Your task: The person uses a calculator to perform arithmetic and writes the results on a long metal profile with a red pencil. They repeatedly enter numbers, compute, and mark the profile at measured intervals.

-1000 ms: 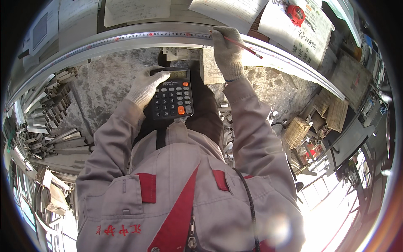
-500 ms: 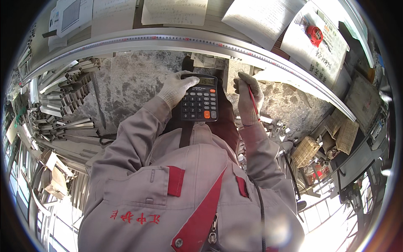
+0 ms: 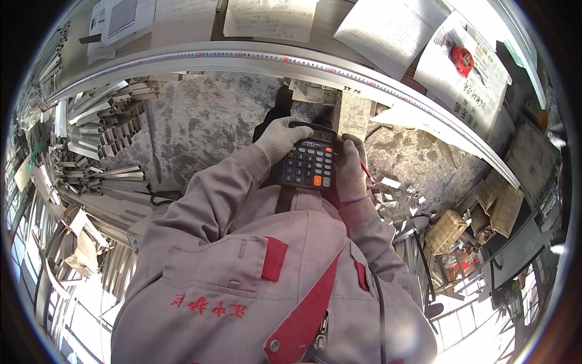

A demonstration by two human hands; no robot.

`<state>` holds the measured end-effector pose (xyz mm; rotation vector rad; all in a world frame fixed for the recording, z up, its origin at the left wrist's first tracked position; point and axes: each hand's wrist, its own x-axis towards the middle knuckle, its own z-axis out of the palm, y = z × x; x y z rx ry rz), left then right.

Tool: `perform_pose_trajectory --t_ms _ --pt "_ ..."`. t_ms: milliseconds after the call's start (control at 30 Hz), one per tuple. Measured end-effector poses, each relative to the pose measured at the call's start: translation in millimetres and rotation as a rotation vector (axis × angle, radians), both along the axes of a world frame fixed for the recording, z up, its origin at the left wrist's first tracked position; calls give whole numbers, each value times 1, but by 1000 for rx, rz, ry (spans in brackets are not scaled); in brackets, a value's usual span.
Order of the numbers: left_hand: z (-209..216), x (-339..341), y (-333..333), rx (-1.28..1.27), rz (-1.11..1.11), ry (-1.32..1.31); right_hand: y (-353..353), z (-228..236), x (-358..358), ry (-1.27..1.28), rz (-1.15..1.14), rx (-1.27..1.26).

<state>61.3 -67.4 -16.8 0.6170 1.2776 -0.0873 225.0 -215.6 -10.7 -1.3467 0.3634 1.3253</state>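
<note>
My gloved left hand (image 3: 280, 139) grips a black calculator (image 3: 308, 165) by its upper left corner, the thumb lying beside the display. Orange and grey keys run down the calculator's right side, and digits show on its screen. Close against its right edge is my gloved right hand (image 3: 351, 173), fingers curled; whether they touch the casing I cannot tell. A thin red pen (image 3: 366, 170) is held in that hand and sticks out past its right side. The tip of the pen is hard to make out.
Beyond my hands a long measuring tape (image 3: 242, 54) stretches along a metal rail. Handwritten paper sheets (image 3: 270, 18) and a red tape measure (image 3: 462, 61) lie on the bench. Cut metal profiles (image 3: 112, 124) are stacked at left; a yellow basket (image 3: 447, 233) stands at right.
My right hand has moved in with the pen, from apart to right beside the calculator. The calculator, still in my left hand, appears lower and farther right as the whole view shifts.
</note>
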Motion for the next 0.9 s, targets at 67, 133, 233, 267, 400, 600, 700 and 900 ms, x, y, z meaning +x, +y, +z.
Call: perform_pose_trajectory --t_ms 67,133,233,267,400,600,700,900 --pt "1 4 -7 -14 38 -9 -1 -1 -1 -18 -37 -2" --pt "1 6 -13 5 36 -2 -4 0 0 -15 -27 3" --pt "-3 8 -19 -17 41 6 -4 6 -1 -20 -42 -18" --pt "-3 9 -20 9 37 -4 -2 8 -2 -22 -54 -49" --pt "3 14 -28 70 25 19 -2 20 -1 -56 -5 -46" --pt "18 21 -27 -48 129 -19 -3 17 3 -179 89 -45" --pt "21 24 -28 -91 166 -28 -6 15 6 -245 145 -38" --pt "20 25 -30 -126 202 -22 -8 11 9 -363 239 -73"
